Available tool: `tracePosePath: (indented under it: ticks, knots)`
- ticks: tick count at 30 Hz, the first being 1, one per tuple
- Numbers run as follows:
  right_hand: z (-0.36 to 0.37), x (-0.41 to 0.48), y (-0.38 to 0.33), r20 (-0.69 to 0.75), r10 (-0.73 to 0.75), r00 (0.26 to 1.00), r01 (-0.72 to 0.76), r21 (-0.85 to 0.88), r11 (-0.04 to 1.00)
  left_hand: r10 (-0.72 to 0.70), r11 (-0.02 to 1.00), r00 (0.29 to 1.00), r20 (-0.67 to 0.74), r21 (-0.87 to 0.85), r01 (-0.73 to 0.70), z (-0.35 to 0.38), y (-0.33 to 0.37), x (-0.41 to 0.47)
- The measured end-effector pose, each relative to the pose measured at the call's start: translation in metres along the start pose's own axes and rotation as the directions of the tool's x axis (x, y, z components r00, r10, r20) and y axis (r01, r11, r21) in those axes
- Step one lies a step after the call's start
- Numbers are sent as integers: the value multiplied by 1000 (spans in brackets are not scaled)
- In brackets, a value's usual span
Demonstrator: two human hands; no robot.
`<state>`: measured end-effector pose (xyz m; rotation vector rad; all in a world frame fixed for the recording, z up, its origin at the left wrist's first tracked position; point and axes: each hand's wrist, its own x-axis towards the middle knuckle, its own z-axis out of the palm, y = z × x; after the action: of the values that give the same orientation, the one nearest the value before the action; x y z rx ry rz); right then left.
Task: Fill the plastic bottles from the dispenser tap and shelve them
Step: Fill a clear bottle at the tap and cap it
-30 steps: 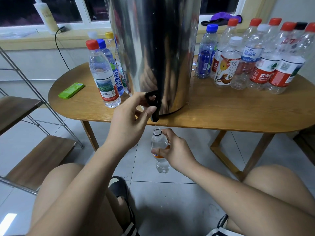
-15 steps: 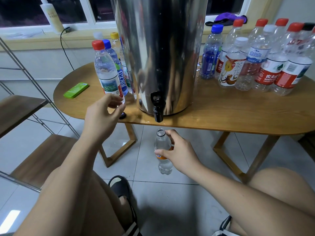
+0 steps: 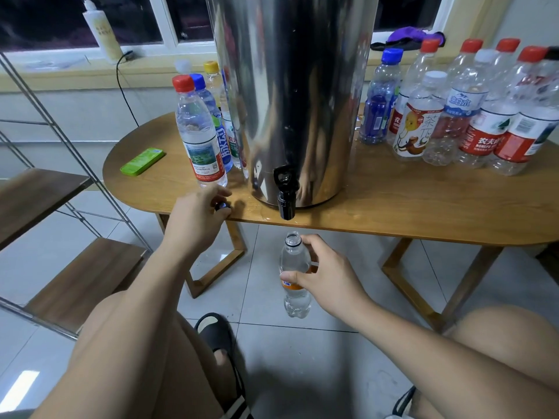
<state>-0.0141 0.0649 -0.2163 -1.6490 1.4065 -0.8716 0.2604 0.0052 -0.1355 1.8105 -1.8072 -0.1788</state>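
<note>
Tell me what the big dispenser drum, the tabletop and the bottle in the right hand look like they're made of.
Dispenser drum: polished metal, probably stainless steel; it mirrors the room.
Tabletop: wood or wood veneer, smooth and slightly glossy; grain lines and reflections show.
Bottle gripped by the right hand: thin clear plastic; you see through it, with a moulded ribbed base.

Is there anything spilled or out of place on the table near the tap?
Yes, slightly. The table edge shines wet beside the tap, as if water dripped there. The open bottle in the right hand hangs below the tap; the left hand pinches a dark cap on the table. Nothing else looks askew.
</note>
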Motion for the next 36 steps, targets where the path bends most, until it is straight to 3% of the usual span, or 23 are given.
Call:
tracePosePath:
  ticks: [4,8,12,20,28,33,36]
  knots:
    - [-10,-9,-7,7,-9,1000,9,11,1000,69,984,998,11,-166,-66,-5,20,-21]
    - [-20,-19,-12,11,-21,1000,21,-5,1000,177,925,975,138,-361,-117,-1,47,-49]
    - [-26,-28,-15,37,-30,999,32,-57,998,248,885,949,197,-445,-139,14,66,-65]
    - [-33,-38,-17,64,-25,998,30,-73,997,207,814,962,180,-577,-67,18,73,-69]
    - [-31,-41,-20,79,-70,994,81,-154,985,395,857,914,94,-396,-330,23,83,-75]
    - [-28,-41,-24,79,-92,993,106,-186,977,389,900,919,57,-234,-367,23,86,-75]
    - [-28,-42,-23,79,-104,991,118,-194,974,379,903,924,47,-236,-358,25,89,-77]
